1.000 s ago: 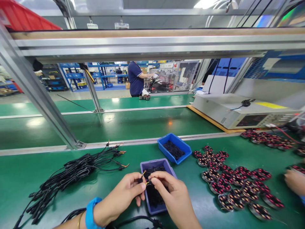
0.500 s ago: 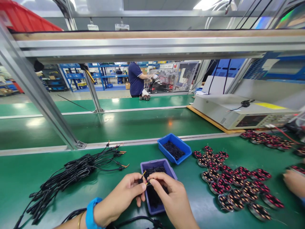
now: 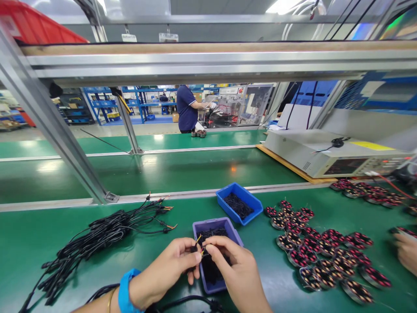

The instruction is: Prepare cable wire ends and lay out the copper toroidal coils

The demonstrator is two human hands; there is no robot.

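A: What's in the hands?
B: L hand (image 3: 171, 266) pinching a thin black lead (image 3: 195, 248) w/ yellow & orange wire tips. R hand (image 3: 232, 271) pinching right beside it, fingers pressed together, tips almost touching L's. Can't tell exactly which strand each has.

A: Where's the lead?
B: Held just over the far-L corner of the purple bin (image 3: 217, 221), which has more black leads piled in it. Bin's on the green bench (image 3: 48, 243), near the front edge.

A: Anything on the wrist?
B: Blue wristband (image 3: 127, 290) & gold bangle (image 3: 111, 301) on L wrist. Black cable (image 3: 182, 299) runs along the near edge, below the forearms.

A: Either side?
B: L of bin, big bundle of black cables (image 3: 104, 230), bare tips pointing R. Just past bin, blue tray (image 3: 230, 213) of black leads. R of bin, rows of wound stators (image 3: 312, 256), red & copper windings. Co-worker's hand (image 3: 407, 252) at R edge, by a stator.

A: Further back?
B: Past the alu rail, 2nd green bench; beige test instrument (image 3: 332, 158) on a wooden board at R. Far off, person in navy polo (image 3: 186, 108) at a machine, blue shelving (image 3: 100, 104) behind to the L.
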